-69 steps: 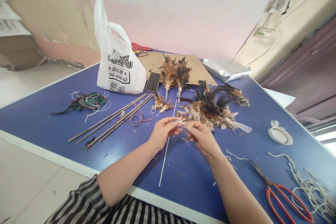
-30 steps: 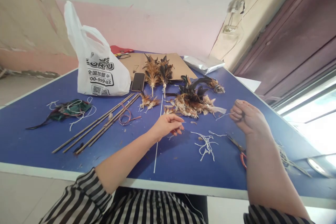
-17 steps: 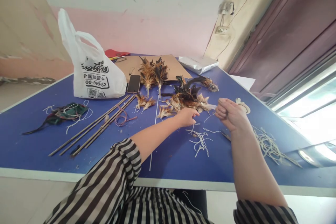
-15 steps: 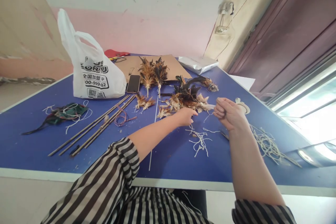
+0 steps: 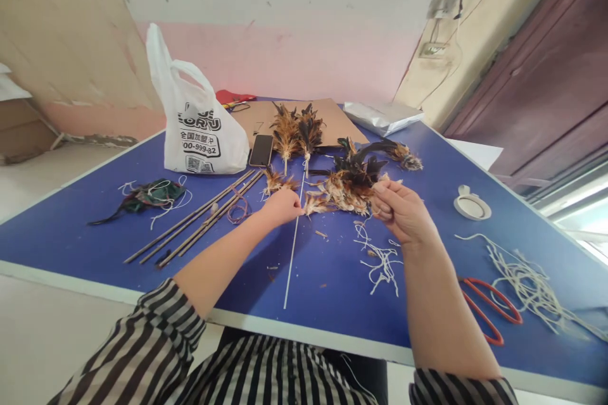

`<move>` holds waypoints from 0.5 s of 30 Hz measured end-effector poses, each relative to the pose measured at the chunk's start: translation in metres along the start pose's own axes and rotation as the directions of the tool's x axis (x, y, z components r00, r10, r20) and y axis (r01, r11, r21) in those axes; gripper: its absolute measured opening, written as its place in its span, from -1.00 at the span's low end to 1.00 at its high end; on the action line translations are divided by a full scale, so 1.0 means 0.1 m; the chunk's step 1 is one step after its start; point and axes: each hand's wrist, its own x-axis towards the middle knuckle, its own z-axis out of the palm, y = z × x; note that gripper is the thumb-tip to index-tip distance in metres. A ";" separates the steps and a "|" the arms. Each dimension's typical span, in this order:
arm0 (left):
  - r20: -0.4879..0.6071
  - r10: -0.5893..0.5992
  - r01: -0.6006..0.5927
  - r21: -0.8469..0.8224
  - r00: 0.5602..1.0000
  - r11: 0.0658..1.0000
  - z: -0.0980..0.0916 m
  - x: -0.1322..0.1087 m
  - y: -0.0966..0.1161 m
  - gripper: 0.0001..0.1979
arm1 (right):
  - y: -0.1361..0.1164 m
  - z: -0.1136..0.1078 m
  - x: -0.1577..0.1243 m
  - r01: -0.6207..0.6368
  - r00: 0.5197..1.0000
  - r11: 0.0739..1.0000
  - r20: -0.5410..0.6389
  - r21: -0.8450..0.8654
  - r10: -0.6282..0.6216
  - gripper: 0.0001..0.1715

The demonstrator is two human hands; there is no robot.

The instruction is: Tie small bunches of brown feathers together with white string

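Observation:
My left hand (image 5: 284, 207) is closed in a pinch just above the table, between a small bunch of brown feathers (image 5: 274, 182) and the left edge of a feather pile. Whatever its fingertips hold is too small to make out. The pile of dark and brown-white feathers (image 5: 349, 186) lies ahead of both hands. At its right side my right hand (image 5: 399, 210) has thumb and fingers pressed together, its contents hidden. Short white strings (image 5: 380, 266) lie tangled below that hand. Two bound feather bunches (image 5: 286, 133) (image 5: 310, 133) rest against brown cardboard (image 5: 332, 115).
Thin sticks (image 5: 199, 215) and a green cloth-like bundle (image 5: 154, 193) lie left. A white plastic bag (image 5: 204, 133) and phone (image 5: 261, 150) stand behind. Red-handled scissors (image 5: 494, 304), a cord coil (image 5: 527, 285) and a tape roll (image 5: 472, 205) are right.
My left hand has moved left, away from the feather pile and over toward the small bunch. My right hand remains pinched at the pile's right side. The view has swung left.

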 end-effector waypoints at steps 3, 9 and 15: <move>0.012 -0.103 0.102 0.027 0.995 0.994 0.14 0.01 -0.04 -0.65 | 0.18 0.06 0.09 -0.054 0.998 0.998 0.035 0.011 0.054 -0.80; 0.019 -0.225 0.225 0.027 0.974 0.974 0.18 0.24 0.07 -0.56 | 0.43 0.04 0.10 -0.163 0.985 0.987 0.052 -0.001 0.163 -0.75; 0.100 -0.224 0.223 0.022 0.969 0.975 0.25 0.33 0.08 -0.73 | 0.59 0.02 0.12 -0.272 0.960 0.960 0.056 -0.064 0.275 -0.69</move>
